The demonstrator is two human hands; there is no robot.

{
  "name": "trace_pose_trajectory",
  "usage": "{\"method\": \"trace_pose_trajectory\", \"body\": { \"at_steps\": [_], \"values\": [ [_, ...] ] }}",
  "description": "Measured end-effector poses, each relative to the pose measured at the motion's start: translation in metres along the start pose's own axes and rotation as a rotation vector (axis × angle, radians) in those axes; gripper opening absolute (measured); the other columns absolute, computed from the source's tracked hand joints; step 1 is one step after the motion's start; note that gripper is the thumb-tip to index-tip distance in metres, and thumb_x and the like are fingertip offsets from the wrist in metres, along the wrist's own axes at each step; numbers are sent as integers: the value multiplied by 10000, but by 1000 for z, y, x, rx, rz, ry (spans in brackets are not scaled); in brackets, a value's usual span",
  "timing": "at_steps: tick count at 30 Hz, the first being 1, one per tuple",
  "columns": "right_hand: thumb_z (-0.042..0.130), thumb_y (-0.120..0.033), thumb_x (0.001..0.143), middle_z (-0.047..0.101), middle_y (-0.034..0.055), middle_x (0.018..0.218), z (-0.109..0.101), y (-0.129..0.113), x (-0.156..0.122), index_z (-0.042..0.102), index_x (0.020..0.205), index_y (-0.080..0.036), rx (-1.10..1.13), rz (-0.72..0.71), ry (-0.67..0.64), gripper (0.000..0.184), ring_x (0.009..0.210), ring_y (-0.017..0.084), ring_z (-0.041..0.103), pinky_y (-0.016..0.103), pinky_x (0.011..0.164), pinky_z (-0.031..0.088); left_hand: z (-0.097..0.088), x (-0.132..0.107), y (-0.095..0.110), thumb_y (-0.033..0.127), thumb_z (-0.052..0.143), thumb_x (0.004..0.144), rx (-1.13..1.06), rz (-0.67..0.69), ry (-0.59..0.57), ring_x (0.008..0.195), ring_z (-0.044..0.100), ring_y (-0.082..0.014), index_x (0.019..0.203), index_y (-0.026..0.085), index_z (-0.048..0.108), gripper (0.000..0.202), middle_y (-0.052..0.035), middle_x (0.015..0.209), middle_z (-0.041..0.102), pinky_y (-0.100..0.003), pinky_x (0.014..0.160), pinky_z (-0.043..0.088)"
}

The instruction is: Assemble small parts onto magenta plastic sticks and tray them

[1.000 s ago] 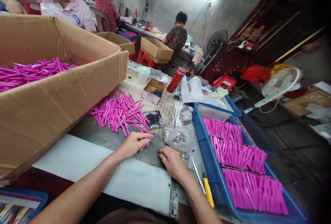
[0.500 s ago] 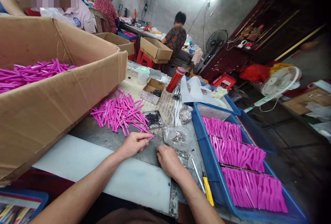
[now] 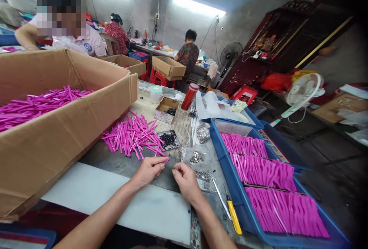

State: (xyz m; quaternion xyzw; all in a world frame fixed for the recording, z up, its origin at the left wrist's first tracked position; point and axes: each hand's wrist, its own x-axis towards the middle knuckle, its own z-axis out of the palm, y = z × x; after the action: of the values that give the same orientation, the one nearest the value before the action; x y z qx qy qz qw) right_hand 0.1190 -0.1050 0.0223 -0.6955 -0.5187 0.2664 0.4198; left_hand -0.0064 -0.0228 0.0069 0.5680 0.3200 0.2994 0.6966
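Filling the left side, a big brown cardboard box (image 3: 66,126) stands on the grey counter (image 3: 115,162), with a loose heap of pink plastic sticks (image 3: 132,134) beside it. Just in front of the heap, the left hand (image 3: 149,170) pinches one thin pink plastic stick (image 3: 165,160). The right hand (image 3: 186,180) is close by, fingertips pressed together on something too small to make out, near a clear bag of metal parts (image 3: 197,158) and a blue plastic tray (image 3: 230,172)

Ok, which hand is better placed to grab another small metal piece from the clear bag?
Right, probably. The right hand sits next to the clear bag of metal pieces, while the left hand is farther off and holds a pink stick.
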Motion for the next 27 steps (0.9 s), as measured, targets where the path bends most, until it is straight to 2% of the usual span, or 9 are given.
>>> {"method": "trace_pose_trajectory", "body": {
  "at_steps": [5,10,13,17,20,27],
  "values": [
    [524,-272,608,382,-69,489,11,-2,-3,469,634,-162,684,182,171,126,424,65,305,195,417,230,10,-9,12,214,527,625,7,40,-13,351,241,-18,912,87,642,334,55,474,393,-151,328,173],
    [586,-273,594,413,-68,497,15,-13,-10,467,632,-158,1033,242,217,169,394,40,277,192,408,196,20,-21,26,199,506,666,150,216,10,395,328,-46,884,132,665,277,19,546,461,-163,349,266],
    [599,-274,604,430,-62,502,13,-19,-14,472,628,-154,1122,231,235,176,394,35,285,191,413,207,28,-28,32,189,497,699,271,343,37,473,412,-82,874,150,672,251,-5,574,509,-179,420,353],
    [596,-251,623,430,-63,491,11,-21,-16,482,642,-151,1177,207,246,153,402,36,296,189,423,222,36,-34,33,170,481,742,341,437,51,569,485,-112,910,164,657,243,-13,606,534,-201,525,415],
    [586,-247,635,416,-67,478,10,-21,-17,479,651,-155,1192,193,243,142,409,44,300,194,433,232,40,-35,30,150,468,761,357,471,44,607,510,-114,933,180,644,248,-17,647,559,-208,568,427],
    [572,-271,644,394,-65,494,10,-19,-19,469,661,-163,1171,173,232,150,420,52,289,198,441,233,45,-36,27,166,456,775,387,484,47,598,507,-119,971,182,626,260,-20,640,553,-213,563,422]
  ]
}}
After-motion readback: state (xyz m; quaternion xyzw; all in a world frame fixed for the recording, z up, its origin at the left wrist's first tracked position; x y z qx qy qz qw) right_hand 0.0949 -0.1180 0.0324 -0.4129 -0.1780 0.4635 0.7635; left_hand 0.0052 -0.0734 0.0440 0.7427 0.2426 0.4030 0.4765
